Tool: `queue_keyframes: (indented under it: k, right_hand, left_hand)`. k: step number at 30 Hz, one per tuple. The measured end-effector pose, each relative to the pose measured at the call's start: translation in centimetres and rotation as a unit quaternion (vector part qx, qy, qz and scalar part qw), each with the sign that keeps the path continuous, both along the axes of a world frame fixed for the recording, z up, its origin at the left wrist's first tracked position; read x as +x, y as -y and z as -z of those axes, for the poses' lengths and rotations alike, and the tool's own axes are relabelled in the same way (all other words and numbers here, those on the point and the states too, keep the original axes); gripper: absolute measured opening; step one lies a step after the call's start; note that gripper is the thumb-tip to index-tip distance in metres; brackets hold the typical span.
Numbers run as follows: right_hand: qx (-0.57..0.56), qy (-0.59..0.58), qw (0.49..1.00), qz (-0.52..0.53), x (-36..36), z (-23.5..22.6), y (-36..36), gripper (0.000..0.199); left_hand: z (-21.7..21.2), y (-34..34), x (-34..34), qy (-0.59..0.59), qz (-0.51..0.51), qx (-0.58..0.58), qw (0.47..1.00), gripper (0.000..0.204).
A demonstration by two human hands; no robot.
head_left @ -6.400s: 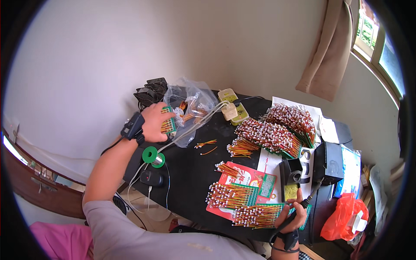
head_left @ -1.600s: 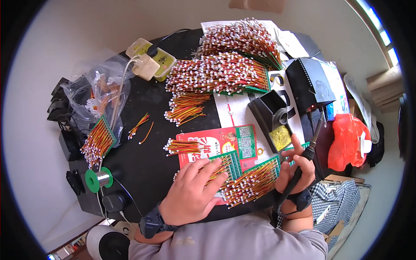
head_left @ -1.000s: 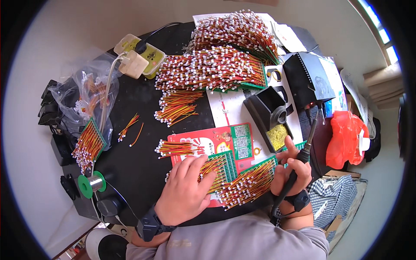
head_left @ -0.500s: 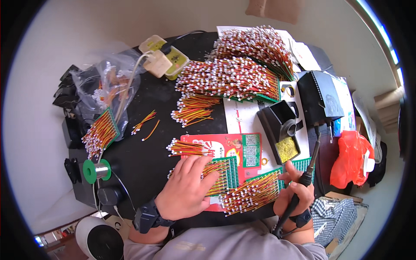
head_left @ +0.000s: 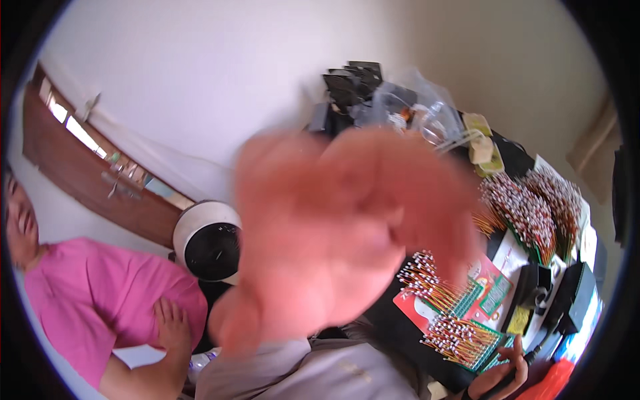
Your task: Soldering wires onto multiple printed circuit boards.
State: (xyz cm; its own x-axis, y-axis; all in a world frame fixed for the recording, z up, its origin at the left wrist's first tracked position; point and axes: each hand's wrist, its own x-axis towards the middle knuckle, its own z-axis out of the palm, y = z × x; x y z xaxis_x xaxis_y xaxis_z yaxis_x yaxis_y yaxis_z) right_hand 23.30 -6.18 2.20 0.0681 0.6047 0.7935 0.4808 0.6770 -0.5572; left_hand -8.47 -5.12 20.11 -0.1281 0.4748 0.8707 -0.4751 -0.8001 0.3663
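My left hand [head_left: 333, 233] is raised very close to the view, large and smeared by motion. Its finger positions are unclear, and it covers the middle of the scene. At the lower right, my right hand [head_left: 503, 375] holds a black-handled soldering iron [head_left: 531, 355], partly hidden by the fingers. Beside that hand lies a green circuit-board panel [head_left: 490, 343] with rows of red and yellow wires [head_left: 453, 339] ending in white connectors. Another wired bunch [head_left: 428, 283] rests on a red printed card [head_left: 415, 312], partly behind my left hand.
Large heaps of connector wires [head_left: 523, 210] stand at the table's far right. Near them are a black soldering station [head_left: 577, 300] and an iron stand with yellow sponge [head_left: 519, 320]. A person in a pink shirt [head_left: 113, 293] sits at left, by a white round fan [head_left: 207, 233].
The view has swung left, bringing the person in pink into sight. My left hand has left the wired board and risen close to the view. The soldering iron stays in my right hand.
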Motion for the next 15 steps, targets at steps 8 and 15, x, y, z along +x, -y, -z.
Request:
queue_keyframes:
  k: [8,15]
  right_hand:
    - [0.058,-0.021,0.996,-0.067,-0.4,-0.5,-0.3,0.03]
    - [-0.002,-0.039,0.994,-0.102,1.2,-0.9,-0.7,0.031]
  left_hand:
    - [5.6,2.7,1.7,-0.328,-0.21,-0.25,0.887,0.004]
    - [13.2,-1.3,6.3,-0.366,-0.234,-0.192,0.88,0.019]
